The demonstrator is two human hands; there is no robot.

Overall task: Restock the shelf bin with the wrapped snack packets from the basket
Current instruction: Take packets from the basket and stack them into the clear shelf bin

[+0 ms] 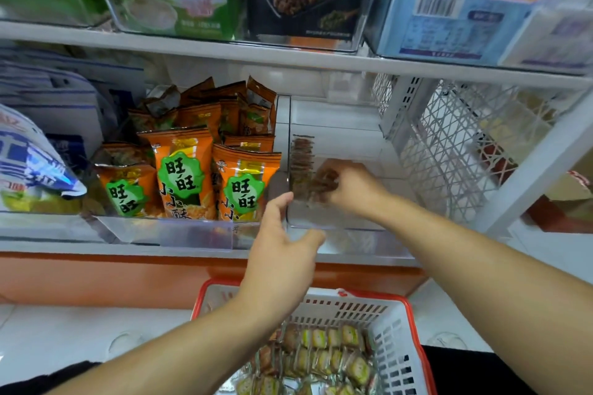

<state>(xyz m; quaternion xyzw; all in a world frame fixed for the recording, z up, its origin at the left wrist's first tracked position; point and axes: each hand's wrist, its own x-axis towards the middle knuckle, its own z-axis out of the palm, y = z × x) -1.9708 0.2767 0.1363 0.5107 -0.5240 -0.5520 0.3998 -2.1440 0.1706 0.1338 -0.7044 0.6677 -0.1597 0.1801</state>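
Observation:
A clear plastic shelf bin [337,228] sits on the middle shelf, right of the orange bags. My right hand [353,186] is inside it and grips a bunch of brown wrapped snack packets [324,184] against the bin's left wall. My left hand [282,244] holds the bin's front left corner, with the thumb on the front and the fingers over the rim. Below, a white basket with a red rim [398,330] holds several wrapped snack packets [324,359] in yellow-green and brown wrappers.
Orange snack bags [183,170] fill the neighbouring clear bin on the left. A blue and white bag [29,167] lies further left. A white mesh shelf end panel [449,151] stands to the right. The upper shelf [288,58] carries more bins and price labels.

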